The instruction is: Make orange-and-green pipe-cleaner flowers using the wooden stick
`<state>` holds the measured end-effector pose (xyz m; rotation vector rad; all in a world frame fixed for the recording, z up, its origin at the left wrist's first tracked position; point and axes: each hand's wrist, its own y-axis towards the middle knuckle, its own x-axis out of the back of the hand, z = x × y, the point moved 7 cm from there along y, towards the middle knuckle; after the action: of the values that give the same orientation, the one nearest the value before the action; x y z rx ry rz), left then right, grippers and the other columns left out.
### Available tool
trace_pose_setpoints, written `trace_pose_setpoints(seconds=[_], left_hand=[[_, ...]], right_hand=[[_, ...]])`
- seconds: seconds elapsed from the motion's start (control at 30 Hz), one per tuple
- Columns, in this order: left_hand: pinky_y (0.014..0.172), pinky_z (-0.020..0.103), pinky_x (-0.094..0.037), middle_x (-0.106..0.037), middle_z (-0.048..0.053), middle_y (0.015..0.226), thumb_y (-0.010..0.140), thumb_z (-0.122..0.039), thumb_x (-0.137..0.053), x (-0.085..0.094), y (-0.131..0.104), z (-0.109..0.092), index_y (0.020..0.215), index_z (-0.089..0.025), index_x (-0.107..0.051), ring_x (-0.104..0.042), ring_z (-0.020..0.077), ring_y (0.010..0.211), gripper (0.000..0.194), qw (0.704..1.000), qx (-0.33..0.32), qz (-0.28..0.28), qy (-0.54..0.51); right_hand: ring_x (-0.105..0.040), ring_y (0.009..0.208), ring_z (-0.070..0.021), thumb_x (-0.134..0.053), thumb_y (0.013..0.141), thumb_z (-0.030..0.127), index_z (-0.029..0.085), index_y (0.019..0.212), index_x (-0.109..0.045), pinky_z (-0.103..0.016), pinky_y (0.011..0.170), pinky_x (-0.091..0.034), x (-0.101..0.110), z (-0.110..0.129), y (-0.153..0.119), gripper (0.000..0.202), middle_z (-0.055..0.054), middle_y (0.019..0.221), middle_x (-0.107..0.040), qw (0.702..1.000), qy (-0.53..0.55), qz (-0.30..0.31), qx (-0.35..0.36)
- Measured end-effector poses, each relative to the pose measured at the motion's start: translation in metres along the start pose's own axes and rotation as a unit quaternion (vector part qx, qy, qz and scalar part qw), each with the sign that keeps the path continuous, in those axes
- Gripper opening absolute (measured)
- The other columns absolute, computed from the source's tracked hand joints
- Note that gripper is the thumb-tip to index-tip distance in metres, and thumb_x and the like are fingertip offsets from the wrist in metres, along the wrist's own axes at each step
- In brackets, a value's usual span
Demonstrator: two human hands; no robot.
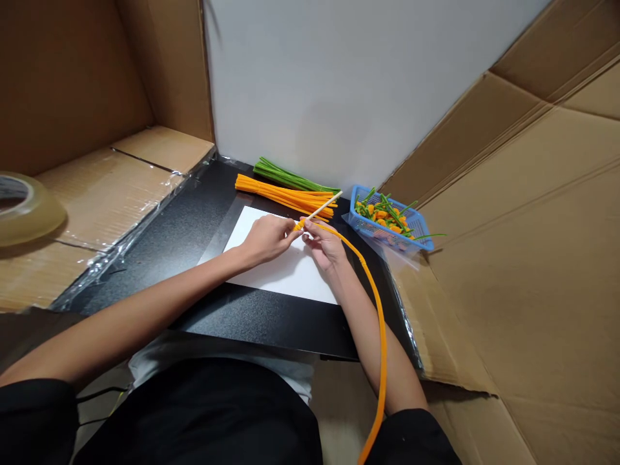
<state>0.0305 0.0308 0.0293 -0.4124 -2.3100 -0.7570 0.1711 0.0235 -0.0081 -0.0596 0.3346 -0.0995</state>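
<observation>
A thin pale stick (325,205) slants up to the right from between my hands, above a white sheet (271,276). Orange fuzzy cord (379,310) is coiled round its lower end, and its long tail runs over my right forearm and down toward my lap. My left hand (271,239) pinches the coiled part. My right hand (323,244) has its thumb and forefinger closed on the cord beside the stick, its other fingers curled below.
Bundles of orange stems (276,192) and green stems (290,176) lie behind the sheet on the black table (261,316). A blue basket (426,240) holds orange and green pieces at right. Clear tape (43,216) rests on cardboard at left.
</observation>
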Motion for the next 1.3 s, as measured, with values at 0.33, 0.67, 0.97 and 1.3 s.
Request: trace_pose_setpoints(seconds=[0.33,0.67,0.97,1.3], left_hand=[[0.056,0.025,-0.035,-0.071,0.007,0.07,0.086,-0.049,-0.06,-0.019,0.005,0.008,0.073,-0.014,-0.073,-0.057,0.0139,0.06,0.039,0.933,0.06,0.15,-0.322],[0.05,0.021,-0.031,-0.074,0.013,0.076,0.078,-0.045,-0.074,-0.035,-0.006,-0.004,0.081,-0.012,-0.077,-0.055,0.0105,0.059,0.034,0.768,0.155,0.26,-0.564],[0.047,0.02,-0.029,-0.072,0.011,0.068,0.081,-0.06,-0.066,-0.036,0.0,0.006,0.08,-0.009,-0.074,-0.051,0.0094,0.051,0.052,0.823,0.138,0.12,-0.538],[0.045,0.018,-0.029,-0.068,0.01,0.058,0.087,-0.051,-0.06,-0.043,-0.006,0.009,0.069,-0.01,-0.065,-0.048,0.0078,0.044,0.046,0.798,0.22,0.094,-0.553]], right_hand=[[-0.057,0.067,-0.016,-0.088,0.055,0.031,0.024,0.079,-0.072,-0.031,0.062,-0.048,-0.006,-0.011,-0.001,0.03,0.001,0.072,-0.067,0.992,0.055,0.067,-0.093],[-0.046,0.05,-0.0114,-0.088,0.056,0.044,0.024,0.073,-0.06,-0.03,0.049,-0.046,-0.021,0.003,-0.012,0.038,0.005,0.063,-0.057,0.984,0.036,0.168,-0.055],[-0.049,0.053,-0.0119,-0.089,0.059,0.038,0.026,0.075,-0.065,-0.032,0.055,-0.051,-0.016,0.005,-0.006,0.03,0.006,0.061,-0.057,0.992,0.059,0.11,-0.011],[-0.053,0.055,-0.0113,-0.089,0.061,0.033,0.024,0.073,-0.068,-0.028,0.055,-0.05,-0.014,0.004,-0.003,0.026,0.004,0.065,-0.062,0.991,0.062,0.116,0.015]])
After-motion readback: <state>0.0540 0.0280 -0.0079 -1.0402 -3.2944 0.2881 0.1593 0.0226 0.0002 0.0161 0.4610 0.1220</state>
